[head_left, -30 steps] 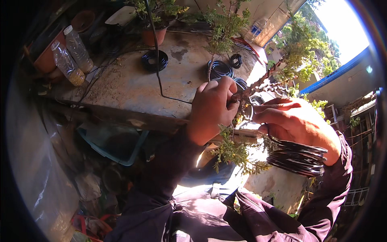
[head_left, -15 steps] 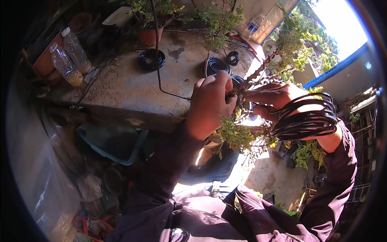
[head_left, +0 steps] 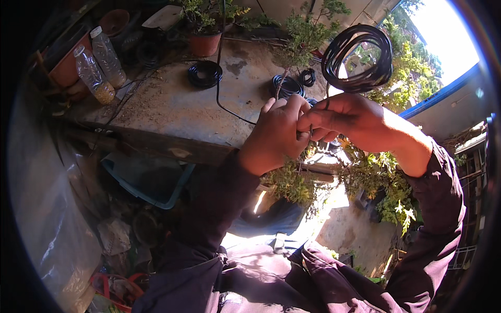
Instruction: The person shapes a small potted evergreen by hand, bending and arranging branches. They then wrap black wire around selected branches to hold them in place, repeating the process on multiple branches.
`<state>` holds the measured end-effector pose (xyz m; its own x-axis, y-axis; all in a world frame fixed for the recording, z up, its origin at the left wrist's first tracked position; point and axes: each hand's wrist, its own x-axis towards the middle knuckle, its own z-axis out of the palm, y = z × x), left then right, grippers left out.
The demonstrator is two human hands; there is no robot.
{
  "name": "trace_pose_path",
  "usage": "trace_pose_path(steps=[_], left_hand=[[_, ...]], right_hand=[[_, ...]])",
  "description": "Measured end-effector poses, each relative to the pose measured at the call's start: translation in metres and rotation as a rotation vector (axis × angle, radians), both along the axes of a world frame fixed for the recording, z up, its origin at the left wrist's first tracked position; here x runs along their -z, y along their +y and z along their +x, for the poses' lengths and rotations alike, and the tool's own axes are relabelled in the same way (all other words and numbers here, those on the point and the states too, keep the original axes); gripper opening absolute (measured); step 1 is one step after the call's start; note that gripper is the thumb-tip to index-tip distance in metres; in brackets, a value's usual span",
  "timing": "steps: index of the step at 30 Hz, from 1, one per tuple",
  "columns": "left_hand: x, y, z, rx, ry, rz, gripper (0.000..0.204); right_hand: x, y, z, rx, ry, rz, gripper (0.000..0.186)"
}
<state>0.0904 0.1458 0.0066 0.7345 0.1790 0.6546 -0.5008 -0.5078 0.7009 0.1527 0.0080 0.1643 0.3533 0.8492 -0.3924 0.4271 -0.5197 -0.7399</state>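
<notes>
My left hand [head_left: 276, 133] is closed, its fingertips pressed around a juniper branch that the hand mostly hides. Right beside it, my right hand [head_left: 349, 120] pinches a strand of black wire, and the two hands' fingertips nearly meet. The rest of that wire, a large loose coil [head_left: 357, 83], stands up above my right hand. Green juniper foliage [head_left: 373, 169] hangs below my right wrist, with more sprigs [head_left: 289, 182] under my left hand.
Smaller wire coils [head_left: 204, 74] lie on the dusty worktop [head_left: 172, 104]. Behind stand a potted juniper [head_left: 204, 44] and another upright juniper top [head_left: 308, 36]. Two plastic bottles [head_left: 94, 75] stand at the left. A bluish tub [head_left: 151, 180] sits below the worktop.
The wire coil has swung from around my right wrist to above the hand. My right hand has turned and moved left, up against the left. The wired branches have dropped from sight behind my hands.
</notes>
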Motion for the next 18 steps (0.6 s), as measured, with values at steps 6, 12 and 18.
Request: trace_pose_path(steps=[6, 12, 18], left_hand=[[0.002, 0.013, 0.002, 0.167, 0.074, -0.021, 0.039], [0.004, 0.008, 0.001, 0.209, -0.030, -0.056, 0.046], [0.008, -0.004, -0.004, 0.152, -0.030, -0.135, 0.059]], right_hand=[[0.000, 0.019, -0.004, 0.104, -0.208, -0.008, 0.019], [0.004, 0.016, -0.005, 0.098, -0.293, 0.172, 0.012], [0.006, 0.021, 0.006, -0.025, -0.377, 0.331, 0.016]])
